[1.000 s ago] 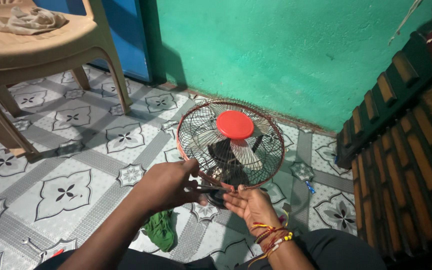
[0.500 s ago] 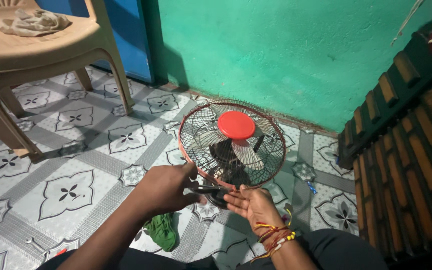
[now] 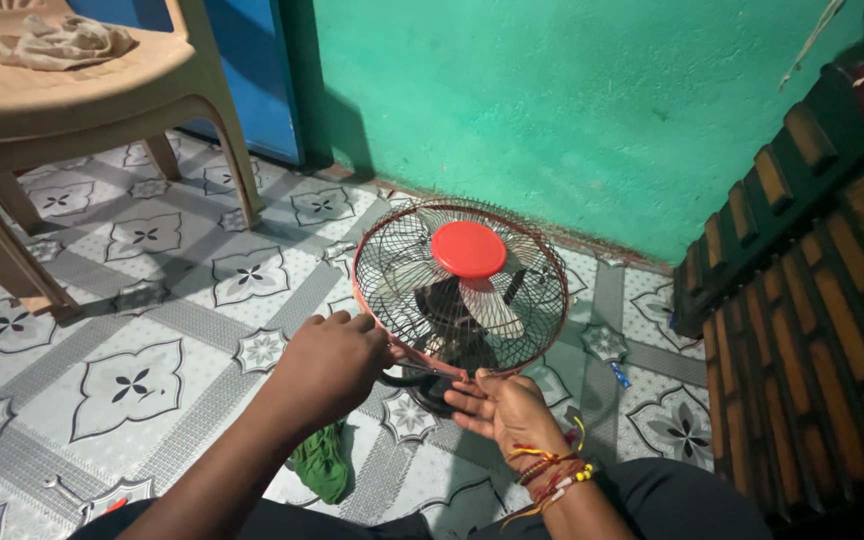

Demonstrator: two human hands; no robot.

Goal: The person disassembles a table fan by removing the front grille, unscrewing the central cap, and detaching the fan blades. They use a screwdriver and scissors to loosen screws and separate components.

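A small table fan stands on the tiled floor, with a round wire guard, a red rim, a red centre disc and pale blades. My left hand is closed in a fist around a thin metal tool whose tip points at the lower edge of the guard rim. My right hand lies palm up just below that edge, fingers apart and fingertips at the rim beside the tool tip. Red and yellow threads circle my right wrist. The tool's handle is hidden in my fist.
A beige plastic chair with a crumpled cloth stands at the back left, before a blue door. A green wall runs behind the fan. A green rag and a wrench lie near my knees. Brick-patterned furniture fills the right.
My left hand has rolled over and lifted slightly toward the rim, knuckles now up, hiding more of the tool. My right hand and the fan have barely moved.
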